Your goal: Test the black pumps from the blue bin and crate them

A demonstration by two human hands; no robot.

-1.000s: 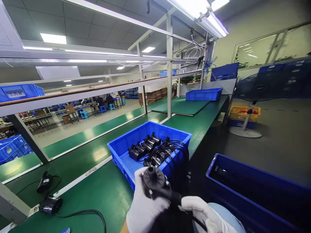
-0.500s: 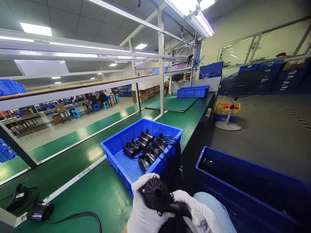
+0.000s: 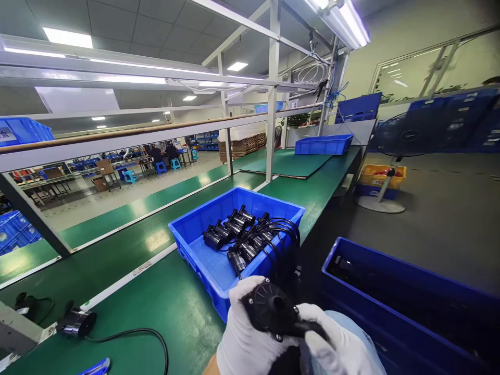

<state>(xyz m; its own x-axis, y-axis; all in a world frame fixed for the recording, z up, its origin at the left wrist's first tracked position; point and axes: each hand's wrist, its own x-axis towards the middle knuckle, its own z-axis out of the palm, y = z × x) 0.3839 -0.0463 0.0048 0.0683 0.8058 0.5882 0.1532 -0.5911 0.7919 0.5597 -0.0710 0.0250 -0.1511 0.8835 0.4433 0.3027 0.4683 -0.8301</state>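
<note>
A round-faced black device (image 3: pixel 266 316) is held up low in the view, toward half past five, its disc-shaped front turned up to the camera and slightly tilted. The face is matt, with fine ribs fanning out from a short central port (image 3: pixel 278 304), whose dark mouth stands proud. Bright metal screws sit in lugs around the rim at roughly half past eleven, half past nine, three and half past five. From the edge near four o'clock a stubby side spout (image 3: pixel 302 329) reaches outward, its far end covered. The body behind the face is largely hidden.
</note>
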